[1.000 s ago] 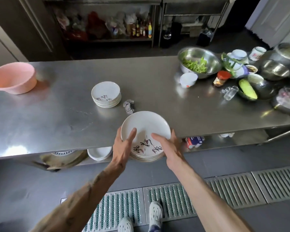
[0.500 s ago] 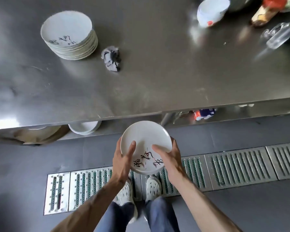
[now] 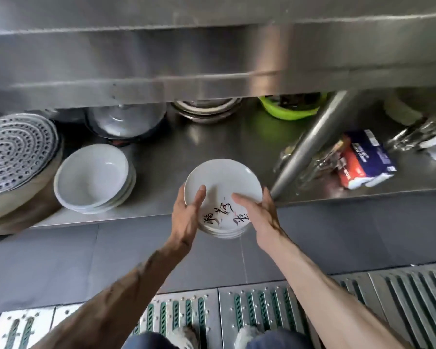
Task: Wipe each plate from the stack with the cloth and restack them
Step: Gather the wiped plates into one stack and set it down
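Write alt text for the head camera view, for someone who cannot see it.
A left hand and right hand hold a stack of white plates with black lettering by a steel lower shelf. White bowls and a perforated tray sit on it, to the left.

Commercial kitchen: steel shelf (image 3: 212,137), stacked bowls (image 3: 93,177), drain grates (image 3: 413,298).

On the shelf (image 3: 212,137) under the counter (image 3: 212,59), bowls (image 3: 91,177) sit left of the plates (image 3: 224,180) at its front edge; a leg (image 3: 310,144) and tissue pack (image 3: 368,157) lie right.
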The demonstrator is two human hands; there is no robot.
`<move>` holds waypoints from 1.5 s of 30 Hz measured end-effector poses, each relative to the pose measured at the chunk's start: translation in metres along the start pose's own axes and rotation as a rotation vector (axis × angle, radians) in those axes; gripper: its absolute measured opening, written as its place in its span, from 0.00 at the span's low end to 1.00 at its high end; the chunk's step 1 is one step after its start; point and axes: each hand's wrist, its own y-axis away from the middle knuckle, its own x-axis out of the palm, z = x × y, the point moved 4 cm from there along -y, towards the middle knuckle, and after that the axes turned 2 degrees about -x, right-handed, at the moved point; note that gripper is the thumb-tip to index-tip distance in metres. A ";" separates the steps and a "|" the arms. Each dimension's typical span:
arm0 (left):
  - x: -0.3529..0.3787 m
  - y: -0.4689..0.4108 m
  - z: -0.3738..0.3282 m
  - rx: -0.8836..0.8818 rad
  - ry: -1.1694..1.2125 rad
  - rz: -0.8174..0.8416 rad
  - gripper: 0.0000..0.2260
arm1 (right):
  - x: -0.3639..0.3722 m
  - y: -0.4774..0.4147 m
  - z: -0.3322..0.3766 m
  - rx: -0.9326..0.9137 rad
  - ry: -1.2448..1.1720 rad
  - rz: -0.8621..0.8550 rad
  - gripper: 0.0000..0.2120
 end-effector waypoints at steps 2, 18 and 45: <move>0.002 -0.028 0.020 0.017 0.006 0.004 0.24 | 0.009 -0.030 -0.018 -0.033 0.002 -0.002 0.23; 0.008 -0.157 0.077 0.016 -0.067 0.004 0.27 | 0.057 -0.164 -0.068 -0.076 -0.025 -0.011 0.53; 0.016 -0.226 0.070 0.084 -0.170 -0.119 0.21 | 0.086 -0.227 -0.039 -0.220 0.056 0.012 0.35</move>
